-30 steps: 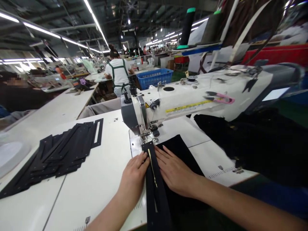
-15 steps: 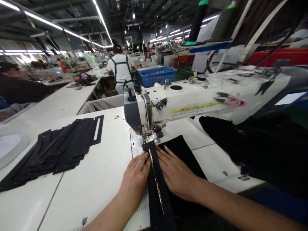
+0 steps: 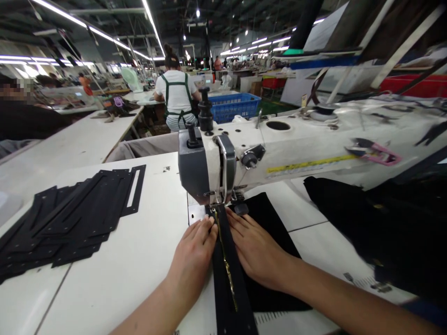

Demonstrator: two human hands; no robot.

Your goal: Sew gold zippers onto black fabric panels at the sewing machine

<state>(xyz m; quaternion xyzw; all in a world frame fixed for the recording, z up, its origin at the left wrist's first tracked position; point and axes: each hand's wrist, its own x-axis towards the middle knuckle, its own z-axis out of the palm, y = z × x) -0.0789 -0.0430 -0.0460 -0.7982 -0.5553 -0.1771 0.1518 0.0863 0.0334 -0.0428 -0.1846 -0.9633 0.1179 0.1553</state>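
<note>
White table (image 3: 146,260); black cut pieces (image 3: 70,218) (stacked), sewing machine (image 3: 265,153)

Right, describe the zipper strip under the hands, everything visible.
The zipper strip is a long, narrow band of black fabric with gold-coloured metal teeth down its middle. It lies flat on the white table, its far end under the sewing machine. The left hand and right hand press flat on either side.

black cut panels (image 3: 70,218), blue basket (image 3: 233,106), pink snips (image 3: 373,152)
</note>
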